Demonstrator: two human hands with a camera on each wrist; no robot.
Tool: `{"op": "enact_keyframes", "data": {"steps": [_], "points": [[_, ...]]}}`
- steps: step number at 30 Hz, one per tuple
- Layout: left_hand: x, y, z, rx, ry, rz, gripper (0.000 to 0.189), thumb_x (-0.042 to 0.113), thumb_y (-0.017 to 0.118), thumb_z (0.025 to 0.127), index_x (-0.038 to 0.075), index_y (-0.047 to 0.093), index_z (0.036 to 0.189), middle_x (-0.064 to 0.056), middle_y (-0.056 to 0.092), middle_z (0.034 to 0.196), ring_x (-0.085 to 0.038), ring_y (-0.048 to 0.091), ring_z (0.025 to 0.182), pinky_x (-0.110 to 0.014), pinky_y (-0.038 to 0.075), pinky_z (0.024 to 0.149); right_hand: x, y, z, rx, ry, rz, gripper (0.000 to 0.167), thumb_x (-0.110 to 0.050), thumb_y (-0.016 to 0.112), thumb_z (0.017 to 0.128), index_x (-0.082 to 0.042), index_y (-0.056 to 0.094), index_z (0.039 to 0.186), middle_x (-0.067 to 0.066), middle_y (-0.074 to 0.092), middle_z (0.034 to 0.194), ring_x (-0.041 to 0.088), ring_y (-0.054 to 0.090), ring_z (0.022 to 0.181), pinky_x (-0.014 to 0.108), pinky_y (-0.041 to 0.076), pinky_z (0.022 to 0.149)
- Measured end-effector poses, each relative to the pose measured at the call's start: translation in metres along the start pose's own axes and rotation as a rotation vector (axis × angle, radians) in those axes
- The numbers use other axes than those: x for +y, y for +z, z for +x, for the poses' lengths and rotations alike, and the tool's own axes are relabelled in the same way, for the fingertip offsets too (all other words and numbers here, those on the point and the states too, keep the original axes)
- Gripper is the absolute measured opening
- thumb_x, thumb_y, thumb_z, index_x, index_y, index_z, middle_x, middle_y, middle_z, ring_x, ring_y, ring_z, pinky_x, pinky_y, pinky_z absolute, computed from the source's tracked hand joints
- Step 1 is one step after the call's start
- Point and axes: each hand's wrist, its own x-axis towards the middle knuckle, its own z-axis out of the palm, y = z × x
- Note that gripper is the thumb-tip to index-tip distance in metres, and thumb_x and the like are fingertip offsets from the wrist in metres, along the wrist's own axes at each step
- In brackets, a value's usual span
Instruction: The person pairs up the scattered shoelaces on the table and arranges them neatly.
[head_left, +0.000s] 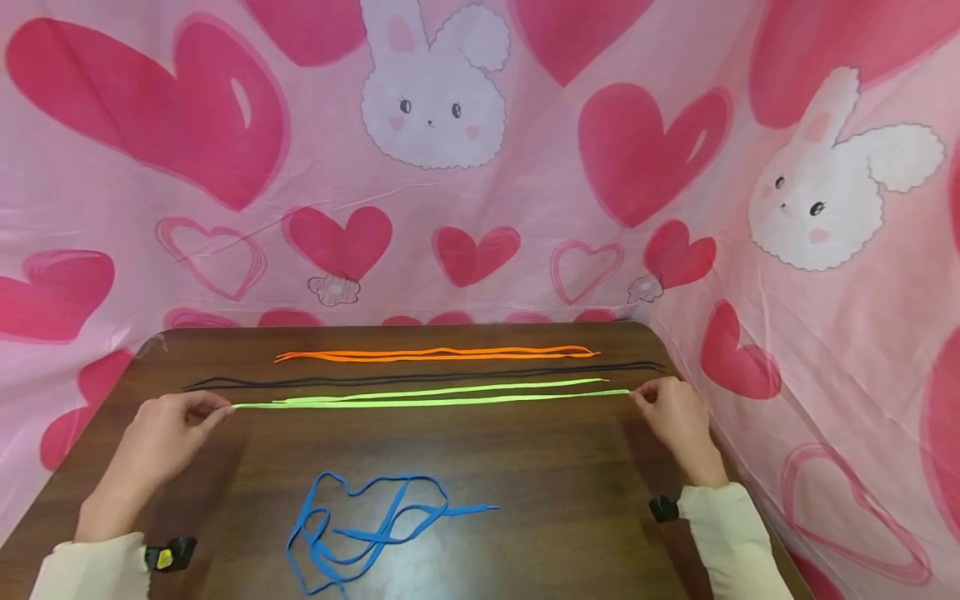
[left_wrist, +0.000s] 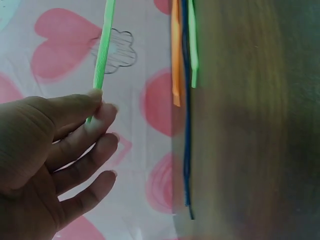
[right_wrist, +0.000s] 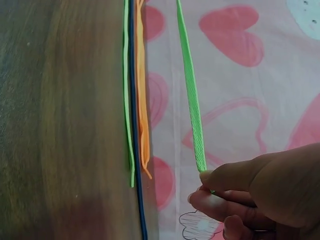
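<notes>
A bright green shoelace (head_left: pixel 435 403) runs nearly straight from hand to hand across the table. My left hand (head_left: pixel 161 437) pinches its left end between thumb and index finger; the other fingers are loosely bent in the left wrist view. At the opposite end, my right hand (head_left: pixel 678 425) pinches the lace (right_wrist: pixel 192 100) with thumb and fingertips. Just behind the held length, another green strand (right_wrist: pixel 126 100) lies on the table; whether both belong to one lace, I cannot tell. Farther back lie a dark shoelace (left_wrist: pixel 187 150) and an orange shoelace (right_wrist: pixel 141 100), both stretched lengthwise.
Nearer me, a blue shoelace (head_left: pixel 381 537) lies in loose loops on the brown wooden table (head_left: pixel 555 467). A pink cloth (head_left: pixel 525 192) with hearts and rabbits hangs behind the table and along its right side. Dark straps (head_left: pixel 663 508) sit at both wrists.
</notes>
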Motion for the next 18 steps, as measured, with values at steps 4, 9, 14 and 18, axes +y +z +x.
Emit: {"op": "enact_keyframes", "data": {"steps": [4,9,14,18], "points": [[-0.005,0.005,0.000,-0.027,-0.050,0.015,0.013,0.019,0.079,0.088,0.007,0.075,0.083,-0.001,0.069,0.071,-0.011,0.058,0.062,-0.032,0.041,0.053,0.003,0.001,0.001,-0.031,0.038,-0.008,0.018,-0.021,0.076,0.089,-0.005,0.079,0.082,0.014,0.075,0.079,0.035,0.067,0.071,0.053,0.053,0.065],[-0.011,0.014,0.004,-0.076,-0.072,-0.006,0.013,0.017,0.077,0.090,0.005,0.074,0.086,-0.006,0.072,0.076,-0.017,0.062,0.067,-0.034,0.042,0.055,0.009,0.007,0.003,-0.033,0.044,-0.024,0.021,-0.026,0.077,0.087,-0.007,0.078,0.077,0.012,0.074,0.074,0.036,0.068,0.071,0.052,0.051,0.061],[-0.016,0.023,0.010,-0.142,-0.068,-0.002,0.008,0.011,0.073,0.092,0.003,0.075,0.093,-0.013,0.073,0.084,-0.026,0.067,0.075,-0.038,0.046,0.057,0.017,0.018,0.008,-0.069,0.051,-0.021,0.020,-0.025,0.075,0.089,-0.008,0.078,0.078,0.014,0.075,0.078,0.038,0.069,0.074,0.056,0.052,0.061],[-0.020,0.030,0.015,-0.178,-0.059,0.028,0.008,0.013,0.073,0.092,0.005,0.074,0.092,-0.007,0.072,0.082,-0.028,0.066,0.076,-0.042,0.046,0.055,0.020,0.026,0.014,-0.102,0.059,-0.029,0.018,-0.023,0.070,0.089,-0.010,0.078,0.079,0.014,0.076,0.084,0.039,0.070,0.077,0.057,0.054,0.062]]}}
